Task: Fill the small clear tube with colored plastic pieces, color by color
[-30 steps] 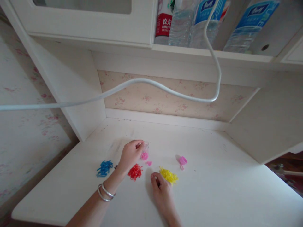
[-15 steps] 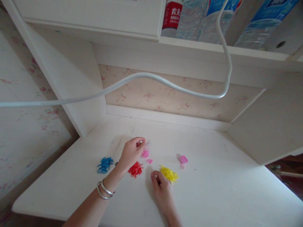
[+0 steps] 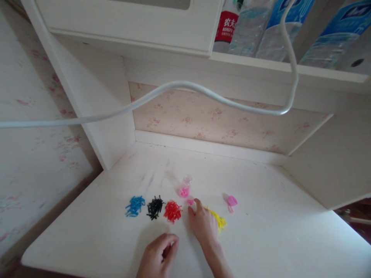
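My right hand (image 3: 203,225) reaches forward, thumb and index finger apart, with the tips at a few loose pink rubber bands (image 3: 190,202). Its fingers partly cover a pile of yellow rubber bands (image 3: 220,222). My left hand (image 3: 160,253) rests low in the view, fingers curled and thumb against them, with nothing visible in it. Beyond the right fingertips a small clear bottle (image 3: 187,181) stands upright, pink bands in its bottom. Left of the right hand lie piles of red (image 3: 173,211), black (image 3: 155,207) and blue rubber bands (image 3: 135,206).
A pink cap-like piece (image 3: 232,200) with a loop lies on the white desk (image 3: 269,231), right of the yellow pile. A white cable (image 3: 232,107) crosses the view above the desk. Several water bottles (image 3: 251,29) stand on the shelf overhead.
My left hand has come off the small bottle and drawn back toward me, baring the black pile. My right hand has moved forward to the loose pink bands. The view has shifted slightly.
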`<control>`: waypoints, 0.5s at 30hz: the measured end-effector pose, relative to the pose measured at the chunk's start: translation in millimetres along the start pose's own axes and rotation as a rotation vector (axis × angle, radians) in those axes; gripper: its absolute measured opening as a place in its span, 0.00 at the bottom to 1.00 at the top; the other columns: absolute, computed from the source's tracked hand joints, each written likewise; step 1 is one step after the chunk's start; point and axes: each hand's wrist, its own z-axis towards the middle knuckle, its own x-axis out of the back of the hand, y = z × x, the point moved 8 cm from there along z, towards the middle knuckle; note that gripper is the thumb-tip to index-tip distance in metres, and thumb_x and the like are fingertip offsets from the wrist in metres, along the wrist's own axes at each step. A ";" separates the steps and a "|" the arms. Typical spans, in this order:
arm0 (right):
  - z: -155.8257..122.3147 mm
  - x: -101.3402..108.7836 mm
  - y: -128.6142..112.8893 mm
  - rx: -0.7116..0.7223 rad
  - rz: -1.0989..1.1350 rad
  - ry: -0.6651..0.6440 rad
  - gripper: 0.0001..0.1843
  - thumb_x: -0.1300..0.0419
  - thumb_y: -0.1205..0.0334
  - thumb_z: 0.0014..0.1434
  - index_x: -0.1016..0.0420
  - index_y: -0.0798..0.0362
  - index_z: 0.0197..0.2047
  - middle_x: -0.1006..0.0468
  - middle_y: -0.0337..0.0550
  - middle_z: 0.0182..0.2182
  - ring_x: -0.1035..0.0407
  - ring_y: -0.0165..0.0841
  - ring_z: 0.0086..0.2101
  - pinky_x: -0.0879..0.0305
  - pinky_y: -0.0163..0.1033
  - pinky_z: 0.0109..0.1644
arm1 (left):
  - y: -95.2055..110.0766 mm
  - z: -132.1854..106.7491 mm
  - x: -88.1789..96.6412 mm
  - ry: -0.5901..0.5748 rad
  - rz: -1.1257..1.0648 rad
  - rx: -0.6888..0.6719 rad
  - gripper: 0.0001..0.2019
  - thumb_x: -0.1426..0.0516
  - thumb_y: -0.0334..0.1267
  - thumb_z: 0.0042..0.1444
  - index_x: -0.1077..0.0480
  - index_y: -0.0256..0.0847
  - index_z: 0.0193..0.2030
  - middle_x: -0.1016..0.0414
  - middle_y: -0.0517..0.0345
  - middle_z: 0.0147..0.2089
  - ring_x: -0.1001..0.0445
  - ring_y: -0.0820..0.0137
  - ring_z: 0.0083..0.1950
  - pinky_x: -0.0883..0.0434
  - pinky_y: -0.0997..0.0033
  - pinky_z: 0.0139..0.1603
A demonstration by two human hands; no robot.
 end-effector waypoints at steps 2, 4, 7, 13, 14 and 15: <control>3.4 3.2 -6.2 0.015 -0.055 -0.018 0.18 0.53 0.54 0.64 0.30 0.47 0.52 0.19 0.49 0.32 0.24 0.41 0.33 0.37 0.38 0.32 | -0.9 2.7 -1.1 -0.031 -0.011 0.008 0.18 0.52 0.51 0.60 0.27 0.43 0.36 0.28 0.59 0.25 0.31 0.73 0.26 0.34 0.78 0.28; 4.0 5.1 -11.4 0.026 -0.097 -0.038 0.17 0.54 0.55 0.64 0.27 0.48 0.47 0.20 0.50 0.31 0.24 0.41 0.32 0.37 0.38 0.32 | -0.9 6.1 1.6 -0.041 -0.022 0.030 0.18 0.52 0.50 0.60 0.27 0.42 0.38 0.27 0.58 0.27 0.31 0.73 0.27 0.33 0.78 0.29; 1.3 8.0 -15.7 0.030 -0.144 -0.044 0.17 0.54 0.57 0.64 0.26 0.49 0.44 0.20 0.52 0.31 0.24 0.41 0.32 0.36 0.39 0.32 | 1.2 6.2 4.9 -0.059 -0.027 0.037 0.17 0.52 0.49 0.61 0.26 0.42 0.39 0.26 0.58 0.28 0.31 0.72 0.28 0.33 0.77 0.30; -6.2 12.7 -12.1 0.031 -0.161 -0.031 0.15 0.52 0.58 0.63 0.24 0.49 0.39 0.20 0.51 0.31 0.24 0.41 0.32 0.38 0.38 0.32 | 4.0 -0.5 5.0 -0.084 -0.043 0.020 0.16 0.51 0.47 0.61 0.26 0.43 0.40 0.27 0.59 0.27 0.32 0.73 0.27 0.35 0.78 0.29; -6.8 14.1 -11.1 0.038 -0.159 -0.024 0.15 0.52 0.58 0.63 0.23 0.49 0.38 0.20 0.51 0.31 0.24 0.41 0.32 0.38 0.38 0.32 | 4.1 -0.8 4.8 -0.085 -0.045 0.018 0.16 0.52 0.48 0.61 0.26 0.42 0.40 0.27 0.59 0.27 0.32 0.73 0.27 0.35 0.78 0.29; -7.3 15.3 -10.6 0.050 -0.157 -0.019 0.16 0.52 0.58 0.63 0.23 0.49 0.36 0.20 0.50 0.30 0.24 0.41 0.32 0.39 0.38 0.32 | 4.1 -0.8 4.5 -0.088 -0.045 0.017 0.16 0.52 0.48 0.61 0.26 0.42 0.40 0.27 0.59 0.27 0.32 0.73 0.27 0.35 0.78 0.29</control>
